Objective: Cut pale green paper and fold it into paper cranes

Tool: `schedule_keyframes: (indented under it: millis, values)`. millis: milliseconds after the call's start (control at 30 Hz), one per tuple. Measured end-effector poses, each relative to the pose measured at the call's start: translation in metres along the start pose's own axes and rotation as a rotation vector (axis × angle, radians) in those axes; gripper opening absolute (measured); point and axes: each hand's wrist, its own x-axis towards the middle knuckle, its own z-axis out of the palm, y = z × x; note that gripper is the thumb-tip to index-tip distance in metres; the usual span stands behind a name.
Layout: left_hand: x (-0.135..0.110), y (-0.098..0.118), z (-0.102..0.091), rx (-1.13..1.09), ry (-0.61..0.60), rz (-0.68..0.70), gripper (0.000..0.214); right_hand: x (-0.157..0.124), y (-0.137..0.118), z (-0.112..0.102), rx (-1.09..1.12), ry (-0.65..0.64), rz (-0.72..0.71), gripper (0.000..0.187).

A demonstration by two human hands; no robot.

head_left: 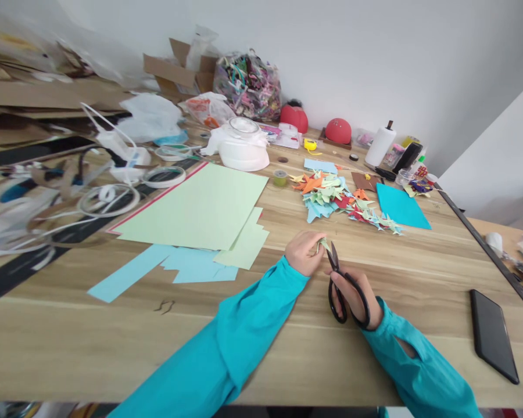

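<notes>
My left hand [303, 252] pinches a small folded piece of pale green paper [323, 244] just above the wooden table [113, 342]. My right hand [357, 299] grips black scissors [340, 284] by the loop handles, with the blades pointing up against the folded paper. Both arms wear teal sleeves. A pile of small folded paper shapes [335, 200] in green, orange, red and blue lies beyond my hands.
Large pale green sheets [196, 209] and light blue offcuts [165, 267] lie to the left. A teal sheet [401, 206] and a dark phone [492, 334] lie to the right. Tape rolls, cables, a white container [243, 145], bags and cardboard crowd the back and left.
</notes>
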Motion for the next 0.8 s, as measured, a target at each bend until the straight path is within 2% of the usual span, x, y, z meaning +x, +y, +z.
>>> schedule_keyframes:
  millis: [800]
  values:
    - [-0.0003,0.0007,-0.0019,0.035,-0.046,-0.031,0.019,-0.0016,-0.0067,0.0023,-0.138,0.078,0.019,0.050]
